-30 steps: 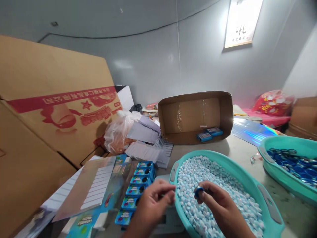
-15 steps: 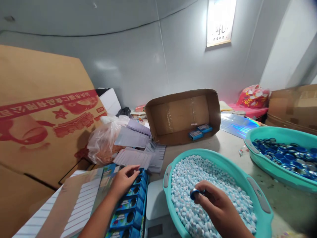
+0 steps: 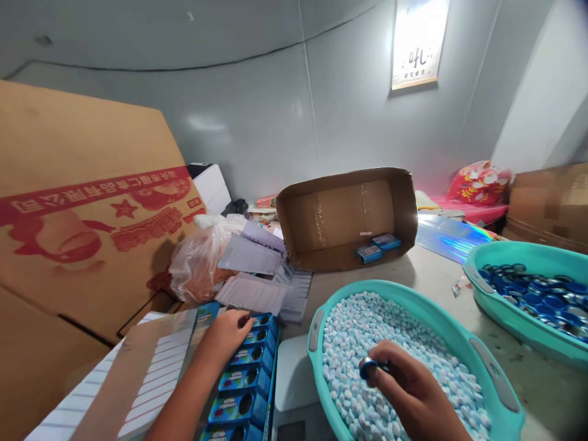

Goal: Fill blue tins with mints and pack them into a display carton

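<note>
**A:** Looking across your bench, what lies where?

**B:** Biggest is the printed cardboard carton (image 3: 82, 202) leaning at my left. Straight ahead an open cardboard box (image 3: 331, 214) lies on its side with two blue boxes (image 3: 376, 248) inside. Nearest me is a teal basin (image 3: 432, 306) heaped with blue-and-white candies (image 3: 390, 331). A second teal basin (image 3: 514, 318) to the right holds loose blue tins (image 3: 546, 300).

**A:** And your hands?

**B:** My left hand (image 3: 227, 334) is bent at the knuckles. Its fingertips are on the far end of the row of blue boxes (image 3: 243, 380) just beside the near basin. Whether they grip a box or only touch it, I can't tell. My right hand (image 3: 408, 392) pinches a small round blue tin (image 3: 367, 367) between thumb and fingers, just above the candies near the basin's front.

**A:** How would you do this cleanly?

**B:** I judge it best to hold the tin low over the heap, so anything that slips lands back in the basin. I'd pinch it by the rim, leaving its mouth open. On the left I'd press lightly, fingertips flat, so the row isn't pushed out of line.
</note>
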### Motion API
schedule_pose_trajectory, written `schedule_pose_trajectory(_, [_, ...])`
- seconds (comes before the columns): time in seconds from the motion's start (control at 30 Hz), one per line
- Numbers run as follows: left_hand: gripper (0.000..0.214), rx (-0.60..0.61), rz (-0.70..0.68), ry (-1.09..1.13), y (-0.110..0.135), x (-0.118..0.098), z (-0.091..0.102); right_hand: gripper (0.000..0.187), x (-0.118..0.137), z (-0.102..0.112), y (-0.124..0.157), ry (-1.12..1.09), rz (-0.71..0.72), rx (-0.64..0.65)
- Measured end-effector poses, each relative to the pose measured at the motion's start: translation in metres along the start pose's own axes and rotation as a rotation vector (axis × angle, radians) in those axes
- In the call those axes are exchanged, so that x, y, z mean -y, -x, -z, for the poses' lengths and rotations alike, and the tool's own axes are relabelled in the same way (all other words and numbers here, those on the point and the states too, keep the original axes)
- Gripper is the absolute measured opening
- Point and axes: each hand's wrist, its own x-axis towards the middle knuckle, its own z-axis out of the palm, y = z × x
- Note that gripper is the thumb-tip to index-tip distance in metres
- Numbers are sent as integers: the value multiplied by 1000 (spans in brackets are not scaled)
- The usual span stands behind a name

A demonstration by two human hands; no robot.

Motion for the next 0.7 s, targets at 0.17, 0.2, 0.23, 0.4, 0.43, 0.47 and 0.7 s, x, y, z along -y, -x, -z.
schedule_pose_trajectory(0.17, [37,61,-63,-66,0,-9,1,33,4,0,1,-38,-25,0])
schedule_pose_trajectory(0.2, [38,76,-65,-65,-1,-10,1,32,4,0,1,-42,-25,3])
schedule_pose_trajectory(0.23, [39,94,-64,-60,-3,-11,1,31,3,0,0,-47,-25,6])
schedule_pose_trajectory(0.4, [36,229,-56,-47,-25,-9,-3,23,-4,2,0,-62,6,62])
schedule_pose_trajectory(0.43, [35,271,-58,-53,-32,-9,-4,23,-6,2,0,-59,18,77])
schedule_pose_trajectory(0.47, [33,323,-62,-63,-40,-10,-4,22,-7,2,-1,-57,28,87])
schedule_pose_trajectory(0.7, [25,723,-138,-253,-82,-34,5,27,-10,-1,-2,-139,-22,66])
